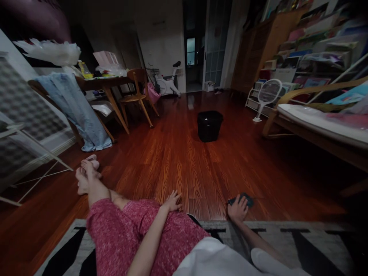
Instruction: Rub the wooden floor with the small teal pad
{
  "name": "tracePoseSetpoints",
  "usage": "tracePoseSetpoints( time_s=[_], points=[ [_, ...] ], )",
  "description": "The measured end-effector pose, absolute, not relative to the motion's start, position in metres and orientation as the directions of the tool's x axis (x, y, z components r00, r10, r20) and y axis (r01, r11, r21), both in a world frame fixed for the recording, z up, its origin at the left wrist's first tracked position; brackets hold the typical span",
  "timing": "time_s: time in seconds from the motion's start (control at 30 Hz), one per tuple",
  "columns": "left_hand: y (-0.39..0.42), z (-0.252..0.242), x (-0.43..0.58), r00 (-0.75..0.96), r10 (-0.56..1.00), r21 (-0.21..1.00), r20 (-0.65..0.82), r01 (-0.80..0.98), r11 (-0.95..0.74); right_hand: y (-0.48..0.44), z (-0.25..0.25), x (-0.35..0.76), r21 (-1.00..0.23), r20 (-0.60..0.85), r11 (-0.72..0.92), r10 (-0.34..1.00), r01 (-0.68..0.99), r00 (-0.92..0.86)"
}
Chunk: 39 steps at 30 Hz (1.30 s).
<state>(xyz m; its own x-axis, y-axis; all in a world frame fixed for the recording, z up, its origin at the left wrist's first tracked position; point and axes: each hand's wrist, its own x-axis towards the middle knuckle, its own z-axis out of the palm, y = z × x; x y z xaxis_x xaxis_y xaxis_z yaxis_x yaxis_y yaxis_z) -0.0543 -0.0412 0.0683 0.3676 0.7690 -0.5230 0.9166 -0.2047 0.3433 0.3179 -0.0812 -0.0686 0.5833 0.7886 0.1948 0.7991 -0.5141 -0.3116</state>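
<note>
My right hand [238, 208] is low on the floor at the right, just past the rug's edge. Its fingers are bent over a small dark blue-green object [249, 200], which shows on both sides of the hand; it may be a folded cloth, but its kind is not clear. Beside my thigh, my left hand [173, 201] rests with its fingers apart and nothing in them. Farther off on the wooden floor stands a black bin [209, 128], out of reach of both hands.
My legs [115, 218] stretch left across the patterned rug [307, 245]. A table [107, 82] with a wooden chair [138, 94] and hanging jeans [76, 111] is at the left. A bench with a pale cushion [322, 120] and a white racket-shaped item [268, 94] stand right.
</note>
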Motion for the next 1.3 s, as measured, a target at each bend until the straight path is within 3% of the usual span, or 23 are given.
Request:
tracePoseSetpoints(
  time_s=[0.1, 0.17, 0.3, 0.47, 0.53, 0.6, 0.77, 0.9, 1.0, 1.1, 1.2, 1.3],
  points=[
    [-0.04, 0.065, -0.056, 0.375, 0.761, 0.353, -0.529, 0.913, -0.205, -0.079, -0.077, 0.262, -0.297, 0.187, -0.203, 0.946, 0.933, 0.265],
    [-0.039, 0.064, -0.057, 0.376, 0.758, 0.365, -0.533, 0.91, -0.195, -0.082, -0.086, 0.223, -0.291, 0.189, 0.059, 0.982, 0.955, -0.003],
    [-0.038, 0.059, -0.058, 0.371, 0.77, 0.391, -0.519, 0.904, -0.171, -0.084, -0.096, 0.157, -0.318, 0.132, 0.399, 0.917, 0.86, -0.377],
    [-0.039, 0.056, -0.059, 0.344, 0.787, 0.403, -0.512, 0.905, -0.134, -0.07, -0.073, 0.172, -0.435, 0.054, 0.62, 0.742, 0.653, -0.668],
    [-0.039, 0.056, -0.06, 0.343, 0.788, 0.416, -0.511, 0.901, -0.122, -0.065, -0.062, 0.215, -0.454, 0.03, 0.615, 0.734, 0.645, -0.678],
    [-0.039, 0.056, -0.061, 0.344, 0.79, 0.431, -0.507, 0.895, -0.114, -0.064, -0.057, 0.27, -0.43, 0.023, 0.523, 0.821, 0.736, -0.57],
    [-0.039, 0.057, -0.061, 0.342, 0.79, 0.442, -0.508, 0.891, -0.102, -0.083, -0.071, 0.392, -0.298, 0.134, 0.091, 0.99, 0.95, -0.052],
    [-0.039, 0.06, -0.061, 0.338, 0.789, 0.435, -0.513, 0.895, -0.101, -0.1, -0.088, 0.402, -0.3, 0.218, -0.328, 0.891, 0.896, 0.399],
    [-0.04, 0.06, -0.062, 0.335, 0.791, 0.436, -0.512, 0.895, -0.096, -0.098, -0.091, 0.359, -0.353, 0.236, -0.449, 0.806, 0.821, 0.543],
    [-0.04, 0.06, -0.062, 0.337, 0.787, 0.441, -0.516, 0.893, -0.094, -0.09, -0.092, 0.3, -0.363, 0.248, -0.307, 0.878, 0.88, 0.409],
    [-0.039, 0.058, -0.061, 0.325, 0.792, 0.429, -0.516, 0.899, -0.09, -0.085, -0.095, 0.235, -0.32, 0.238, 0.008, 0.969, 0.947, 0.072],
    [-0.039, 0.056, -0.061, 0.322, 0.8, 0.424, -0.506, 0.901, -0.094, -0.082, -0.1, 0.172, -0.297, 0.175, 0.269, 0.959, 0.916, -0.225]
  ],
)
